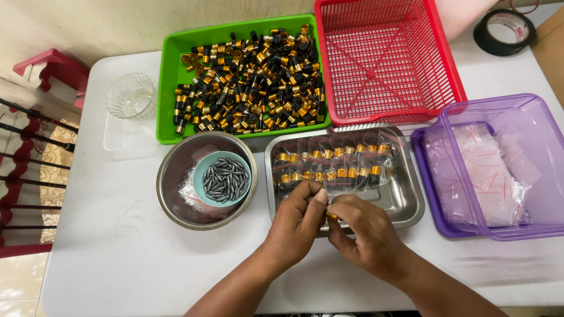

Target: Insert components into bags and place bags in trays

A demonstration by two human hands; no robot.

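White table, viewed from above; entries run left to right. Far left: clear ribbed glass cup on a clear plastic lid, near the table's left edge. Next: green rectangular plastic tray heaped with black-and-gold cylindrical caps. In front of it, round steel bowl holding a small teal dish of grey pointed metal pins. Centre: rectangular steel tray with two rows of small clear bags, each containing a black-and-gold piece. Left hand and right hand meet at the steel tray's near edge, fingertips pinched together on one small gold-coloured piece; both hands closed on it, thumbs and forefingers touching. Whether a bag is also held cannot be told. Judgement: the piece is small, so the grip is best kept at the fingertips, directly over the steel tray, so a dropped part lands inside it rather than rolling on the table. Behind the tray: empty red plastic mesh basket. Right: purple translucent plastic box of clear zip bags, overhanging towards the table's right edge. Far back right: black tape roll. Open room: bare table in front of the bowl and left of the forearms; little clearance between steel tray, bowl and purple box
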